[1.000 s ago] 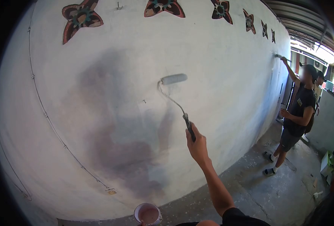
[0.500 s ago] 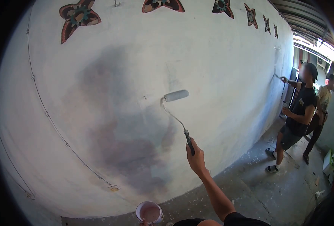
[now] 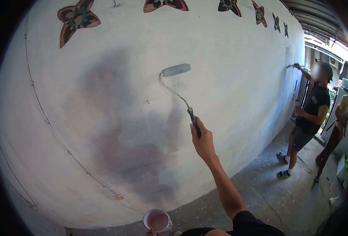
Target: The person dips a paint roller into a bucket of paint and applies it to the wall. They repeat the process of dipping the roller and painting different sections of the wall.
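My right hand point(image 3: 204, 139) is closed around the dark handle of a paint roller point(image 3: 177, 70). The roller's grey sleeve lies against the white wall point(image 3: 236, 63), with its bent wire frame running down to the grip. Below and left of the roller, the wall carries smoky grey and purplish patches. At the bottom edge, my left hand point(image 3: 152, 232) grips the near rim of a bucket point(image 3: 145, 221) with pinkish paint in it. Only some fingers of that hand show.
A cable point(image 3: 58, 137) runs down the wall to a small yellowish box point(image 3: 119, 196). Flower-shaped openings point(image 3: 78, 20) line the top. To the right, a person point(image 3: 313, 106) holds a brush to the wall; another person point(image 3: 341, 118) stands behind. The concrete floor point(image 3: 260, 192) is paint-spotted.
My right hand has moved the roller up the wall and slightly left. The nearer person's brush hand has risen, and the person behind has shifted right. My left hand stays at the bucket.
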A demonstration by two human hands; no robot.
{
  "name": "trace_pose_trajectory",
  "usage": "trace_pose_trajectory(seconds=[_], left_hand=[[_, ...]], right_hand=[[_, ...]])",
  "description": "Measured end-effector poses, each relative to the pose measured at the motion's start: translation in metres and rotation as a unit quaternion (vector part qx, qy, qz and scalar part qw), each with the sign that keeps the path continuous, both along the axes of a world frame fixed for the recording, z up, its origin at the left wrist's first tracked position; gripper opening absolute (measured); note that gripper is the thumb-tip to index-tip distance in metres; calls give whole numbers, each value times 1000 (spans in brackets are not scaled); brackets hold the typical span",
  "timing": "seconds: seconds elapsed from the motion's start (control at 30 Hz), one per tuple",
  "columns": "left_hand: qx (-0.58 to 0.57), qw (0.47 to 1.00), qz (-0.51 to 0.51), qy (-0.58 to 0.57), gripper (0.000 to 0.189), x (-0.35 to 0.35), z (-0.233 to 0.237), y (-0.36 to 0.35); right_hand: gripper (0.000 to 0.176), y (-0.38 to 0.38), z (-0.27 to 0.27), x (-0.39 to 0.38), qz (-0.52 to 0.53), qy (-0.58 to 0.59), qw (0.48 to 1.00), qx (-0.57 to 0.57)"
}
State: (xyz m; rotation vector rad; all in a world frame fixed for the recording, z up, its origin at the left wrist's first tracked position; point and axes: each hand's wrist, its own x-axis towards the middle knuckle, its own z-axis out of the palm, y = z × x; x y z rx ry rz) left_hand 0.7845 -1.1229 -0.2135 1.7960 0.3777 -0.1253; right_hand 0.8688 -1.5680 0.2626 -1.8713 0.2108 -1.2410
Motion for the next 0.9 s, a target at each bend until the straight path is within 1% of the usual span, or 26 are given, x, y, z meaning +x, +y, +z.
trace_pose_trajectory(seconds=[0.07, 0.1, 0.17, 0.2, 0.23, 0.27, 0.3, 0.33, 0.37, 0.4, 0.43, 0.47, 0.57, 0.63, 0.73, 0.9], left_hand=[[-18, 999, -31, -12, 60, 0, -1, 3], [-19, 999, -30, -13, 60, 0, 0, 0], [-12, 999, 39, 14, 58, -3, 3, -6], [-14, 999, 41, 13, 58, -4, 7, -6], [-46, 998, 31, 14, 58, -5, 9, -4], [-79, 997, 20, 16, 58, -5, 11, -2], [-80, 996, 21, 16, 58, -2, 1, -4], [127, 988, -25, -84, 58, 4, -27, -6], [326, 925, -70, -181, 58, 12, -71, -13], [326, 925, -72, -181, 58, 5, -27, -12], [134, 988, -2, -80, 58, 0, 2, -11], [-65, 995, 67, 25, 59, 0, 14, -11], [-74, 996, 42, 12, 60, 5, 11, -10], [-57, 998, 31, 11, 61, 8, 12, -13], [-39, 999, 21, 10, 62, 6, 22, -16], [-44, 999, 5, -10, 63, 3, 32, -20]], right_hand=[[32, 2, 3, 3, 6, 6, 1000, 4], [32, 3, -1, 5, 3, -3, 1000, 5], [32, 6, -14, 11, 3, -14, 1000, 5], [32, 8, -25, 13, -1, -20, 1000, 9], [32, 12, -33, 12, -4, -25, 1000, 12], [32, 15, -39, 9, 5, -5, 1000, 31], [32, 17, -49, 8, 7, -5, 1000, 30], [32, 17, -63, 10, 6, -3, 999, 31], [32, 16, -78, 12, 5, -1, 999, 33], [36, 12, -96, 14, 5, 31, 999, 27], [36, 13, -107, 12, 3, 31, 999, 28], [37, 14, -116, 10, 7, 37, 999, 32], [37, 13, -148, 6, 17, 58, 997, 49], [34, 10, -170, 8, 20, 29, 998, 55], [34, 2, -180, 10, 27, 29, 998, 52], [34, -5, -131, 20, 31, 29, 998, 50]])
